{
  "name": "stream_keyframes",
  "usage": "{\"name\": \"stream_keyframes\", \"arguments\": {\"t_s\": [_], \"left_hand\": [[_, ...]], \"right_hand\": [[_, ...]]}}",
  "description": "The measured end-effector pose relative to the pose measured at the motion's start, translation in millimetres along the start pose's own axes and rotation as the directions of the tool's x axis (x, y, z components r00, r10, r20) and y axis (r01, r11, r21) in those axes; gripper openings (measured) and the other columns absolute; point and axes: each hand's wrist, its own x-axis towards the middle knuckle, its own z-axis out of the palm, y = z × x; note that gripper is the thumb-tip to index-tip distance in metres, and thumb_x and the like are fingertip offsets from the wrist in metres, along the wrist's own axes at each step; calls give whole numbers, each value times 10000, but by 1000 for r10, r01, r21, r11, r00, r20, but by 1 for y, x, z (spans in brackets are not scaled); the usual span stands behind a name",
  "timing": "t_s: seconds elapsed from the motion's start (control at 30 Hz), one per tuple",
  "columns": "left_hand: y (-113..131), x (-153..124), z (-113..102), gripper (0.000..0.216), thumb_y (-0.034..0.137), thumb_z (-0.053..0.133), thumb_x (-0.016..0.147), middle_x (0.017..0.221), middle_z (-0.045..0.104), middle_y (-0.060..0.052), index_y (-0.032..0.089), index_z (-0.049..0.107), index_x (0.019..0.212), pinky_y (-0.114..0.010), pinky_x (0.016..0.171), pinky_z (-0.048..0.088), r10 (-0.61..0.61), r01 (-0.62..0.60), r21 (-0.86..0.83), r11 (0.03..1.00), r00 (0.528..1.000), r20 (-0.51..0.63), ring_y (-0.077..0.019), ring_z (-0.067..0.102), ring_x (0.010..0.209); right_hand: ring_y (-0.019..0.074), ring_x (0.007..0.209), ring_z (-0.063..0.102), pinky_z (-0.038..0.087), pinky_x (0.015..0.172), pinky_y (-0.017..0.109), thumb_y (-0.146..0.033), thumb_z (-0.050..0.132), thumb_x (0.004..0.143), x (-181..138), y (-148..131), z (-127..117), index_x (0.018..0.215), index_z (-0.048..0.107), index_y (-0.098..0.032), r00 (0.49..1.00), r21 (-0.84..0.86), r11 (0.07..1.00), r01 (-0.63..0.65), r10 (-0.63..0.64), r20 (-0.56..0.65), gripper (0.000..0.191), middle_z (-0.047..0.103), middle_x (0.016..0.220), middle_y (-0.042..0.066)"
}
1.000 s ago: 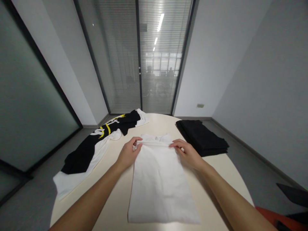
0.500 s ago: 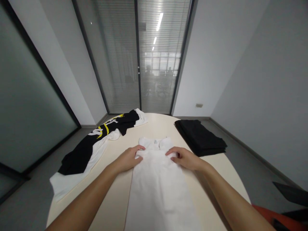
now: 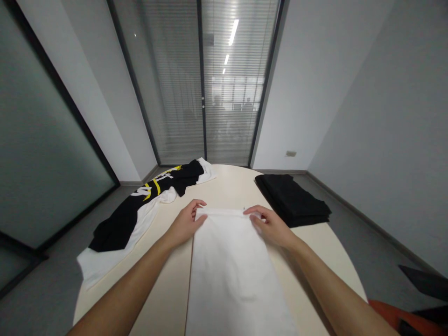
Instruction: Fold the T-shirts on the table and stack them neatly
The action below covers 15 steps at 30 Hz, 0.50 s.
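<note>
A white T-shirt [image 3: 234, 275] lies folded into a long strip on the table in front of me, its near end running out of the bottom of the view. My left hand [image 3: 187, 220] pinches the far left corner between thumb and fingers. At the far right corner, my right hand [image 3: 269, 225] grips the cloth the same way. The far edge runs nearly straight between the two hands, and the neckline is hidden.
The round cream table [image 3: 233, 186] carries a stack of folded black garments [image 3: 294, 198] at right. A black printed shirt [image 3: 119, 221] lies on white clothing [image 3: 101, 266] along the left edge. Part of a red chair [image 3: 392, 315] shows at lower right.
The T-shirt's far edge has been lifted and drawn straight between my hands. Its collar, visible before, is now out of sight. My hands have shifted slightly away from me.
</note>
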Motion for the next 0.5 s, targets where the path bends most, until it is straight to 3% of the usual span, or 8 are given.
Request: {"name": "stream_keyframes", "arguments": {"t_s": [0.17,0.33,0.4,0.5], "left_hand": [[-23,0,10,452,260,623,842,1118,702,-63,206,543,1283,-315,849,499,3,-16,126,992,995,98,-187,668,907],[-13,-5,9,375,240,619,843,1191,709,-46,240,604,1217,-330,937,482,43,-80,227,971,985,164,-221,667,1071],[-10,-7,9,356,239,616,844,1188,713,-43,240,618,1199,-334,952,482,46,-90,246,965,983,179,-225,667,1086],[-5,-7,12,318,227,600,853,1188,714,-43,232,637,1169,-341,988,474,79,-117,255,960,985,154,-225,660,1105]], "right_hand": [[124,614,448,375,597,258,-465,557,917,4,15,16,1187,685,-184,996,-34,999,-35,38,81,410,659,861,19],[167,810,565,443,734,286,-402,669,840,5,12,16,1254,632,-190,997,-23,1000,-13,15,74,466,673,1129,64],[175,815,569,440,722,282,-383,685,818,4,11,15,1197,636,-184,995,-19,998,-53,54,82,431,676,1056,54],[133,668,486,368,603,248,-355,686,802,1,7,15,1013,613,-183,992,-37,995,-98,100,78,282,615,826,-8]]}}
